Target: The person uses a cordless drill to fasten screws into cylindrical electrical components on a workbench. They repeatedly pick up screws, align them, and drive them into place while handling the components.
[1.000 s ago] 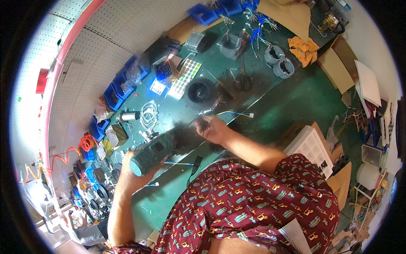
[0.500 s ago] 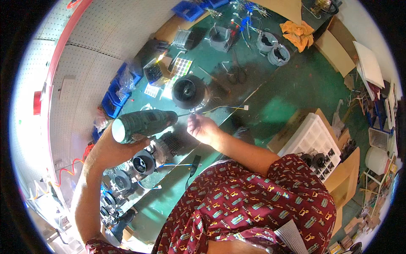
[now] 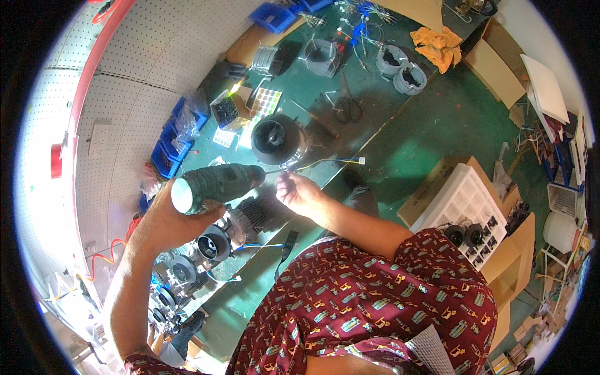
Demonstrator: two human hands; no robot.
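My left hand is wrapped round a dark green power drill, held level with its long bit pointing right. The tip of the bit reaches the near edge of a fan motor with a black impeller, which rests on the green bench. My right hand is beside that tip, fingertips pinched together; whatever they hold is too small to make out. From the motor a thin yellow cable runs right to a white plug.
More fan motors stand in a row toward the lower left. Behind are a box of dark screws, a dotted sticker sheet, scissors and blue bins. Grey round housings stand at the back; a white parts tray is at right.
The drill and both hands stay nearly in place at the motor's near edge. The view has shifted slightly.
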